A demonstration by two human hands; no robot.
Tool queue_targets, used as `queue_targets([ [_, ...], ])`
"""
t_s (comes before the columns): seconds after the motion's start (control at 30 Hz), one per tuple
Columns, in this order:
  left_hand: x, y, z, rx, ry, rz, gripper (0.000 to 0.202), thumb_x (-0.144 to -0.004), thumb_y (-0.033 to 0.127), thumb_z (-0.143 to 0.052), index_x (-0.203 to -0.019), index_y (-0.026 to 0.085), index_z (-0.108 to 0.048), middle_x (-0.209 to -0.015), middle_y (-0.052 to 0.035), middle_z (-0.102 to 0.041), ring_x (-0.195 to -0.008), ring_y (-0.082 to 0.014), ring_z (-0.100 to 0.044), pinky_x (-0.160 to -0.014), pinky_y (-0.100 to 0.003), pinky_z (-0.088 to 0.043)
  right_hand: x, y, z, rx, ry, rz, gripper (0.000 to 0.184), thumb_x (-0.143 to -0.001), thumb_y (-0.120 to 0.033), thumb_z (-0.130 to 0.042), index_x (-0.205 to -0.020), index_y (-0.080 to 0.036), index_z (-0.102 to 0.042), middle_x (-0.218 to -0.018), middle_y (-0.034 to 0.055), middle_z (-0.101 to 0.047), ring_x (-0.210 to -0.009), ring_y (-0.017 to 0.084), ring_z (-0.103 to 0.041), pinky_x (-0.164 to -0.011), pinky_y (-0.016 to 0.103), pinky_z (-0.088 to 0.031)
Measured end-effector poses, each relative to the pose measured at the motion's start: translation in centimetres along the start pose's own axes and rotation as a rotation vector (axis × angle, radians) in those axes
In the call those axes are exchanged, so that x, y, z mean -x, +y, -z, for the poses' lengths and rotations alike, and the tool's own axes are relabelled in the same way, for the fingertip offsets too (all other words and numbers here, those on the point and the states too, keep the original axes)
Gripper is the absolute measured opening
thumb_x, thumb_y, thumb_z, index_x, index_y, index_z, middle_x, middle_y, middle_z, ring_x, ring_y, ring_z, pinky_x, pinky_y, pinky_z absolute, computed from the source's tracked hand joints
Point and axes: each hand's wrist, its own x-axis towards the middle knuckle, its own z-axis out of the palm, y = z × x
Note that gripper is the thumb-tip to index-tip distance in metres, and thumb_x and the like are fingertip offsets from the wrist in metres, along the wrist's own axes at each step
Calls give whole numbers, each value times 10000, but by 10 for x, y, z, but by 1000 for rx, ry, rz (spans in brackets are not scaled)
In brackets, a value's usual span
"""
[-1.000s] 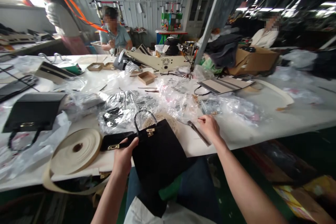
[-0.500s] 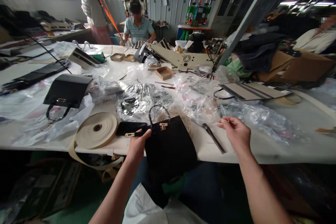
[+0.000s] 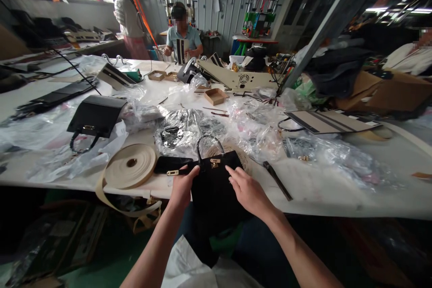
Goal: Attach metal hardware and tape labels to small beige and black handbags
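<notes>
A black handbag point(image 3: 216, 202) with a gold clasp point(image 3: 215, 162) and an upright looped handle point(image 3: 209, 137) is over my lap at the table edge. My left hand point(image 3: 183, 184) is closed on its upper left corner, thumb on the front. A black strap with a gold metal end point(image 3: 173, 173) sticks out leftward beside that thumb. My right hand point(image 3: 248, 186) lies over the bag's right side, its index finger stretched toward the clasp and the other fingers partly bent and apart. I see nothing held in it. The bag's lower part is dark.
Left of the bag are a roll of beige tape point(image 3: 130, 166), a dark flat object point(image 3: 173, 164) and another black handbag point(image 3: 96, 117). A dark metal tool point(image 3: 277, 181) lies at right, with crumpled clear plastic point(image 3: 259, 132) behind. Small gold hardware point(image 3: 303, 158) rests on plastic. A co-worker point(image 3: 183, 38) sits across.
My right hand has moved left from above the table onto the handbag's front. Gold hardware now shows on the plastic near where it was. The co-worker across has raised a striped panel.
</notes>
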Motion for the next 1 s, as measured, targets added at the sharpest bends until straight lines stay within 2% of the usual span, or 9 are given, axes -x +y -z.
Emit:
queue_targets([
  [0.17,0,-2,-4,-5,9,-6,485,-696,445,-1034,-1034,170,-821,-911,-82,-834,-819,-253,-775,-779,-352,-621,-17,-28,1,221,-168,-65,591,-1182,-240,-377,-1756,-126,-458,-1390,185,-718,-1107,295,-796,-874,345,-576],
  [0.33,1,-3,-6,-66,24,-35,510,-700,492,-1032,-1050,191,-815,-954,-87,-846,-868,-283,-794,-776,-357,-624,-27,-35,-9,218,-129,-125,645,-1171,-213,-361,-1805,-98,-337,-1420,235,-710,-1117,340,-800,-886,392,-583],
  [0.4,1,-2,-6,-76,21,-50,511,-705,493,-1028,-1052,186,-810,-927,-76,-839,-854,-277,-789,-767,-351,-620,-27,-34,-12,166,-50,-138,659,-1170,-225,-360,-1813,-89,-309,-1408,246,-714,-1103,356,-799,-866,419,-599],
  [0.47,0,-1,-7,-82,21,-61,521,-710,494,-1028,-1063,179,-808,-912,-69,-833,-850,-267,-783,-771,-344,-615,-26,-31,-11,58,102,-107,612,-1172,-260,-388,-1767,-121,-419,-1402,231,-726,-1136,353,-792,-899,435,-619],
  [0.57,0,-1,-8,-98,45,-67,547,-710,500,-1033,-1088,178,-806,-914,-69,-831,-865,-267,-782,-795,-350,-616,-29,-21,1,-153,400,-38,424,-1151,-363,-538,-1490,-183,-718,-1294,175,-790,-1130,326,-787,-983,446,-635],
  [0.63,0,-1,-10,-106,60,-70,555,-709,500,-1035,-1099,179,-806,-930,-80,-834,-896,-282,-788,-818,-367,-622,-38,-12,12,-298,555,-54,341,-1110,-439,-647,-1305,-205,-799,-1209,146,-823,-1033,305,-802,-964,443,-651],
  [0.7,1,-2,-13,-106,62,-73,551,-708,501,-1033,-1097,181,-808,-939,-89,-836,-926,-295,-791,-838,-381,-628,-52,-3,18,-444,605,-79,332,-1075,-491,-700,-1222,-213,-807,-1165,131,-835,-965,288,-817,-925,427,-667],
  [0.87,7,-5,-21,-88,10,-70,495,-741,515,-999,-1044,185,-789,-913,-74,-829,-861,-269,-774,-786,-352,-610,-83,8,22,-515,363,12,292,-1075,-469,-658,-1150,-212,-774,-1146,88,-805,-763,192,-812,-784,331,-640],
  [1.0,10,-11,-22,-65,27,-66,491,-749,494,-990,-1064,176,-788,-952,-81,-840,-860,-257,-774,-791,-338,-603,-89,12,45,-461,-8,5,276,-1056,-437,-677,-1157,-209,-796,-801,6,-768,-622,157,-716,-655,272,-572],
])
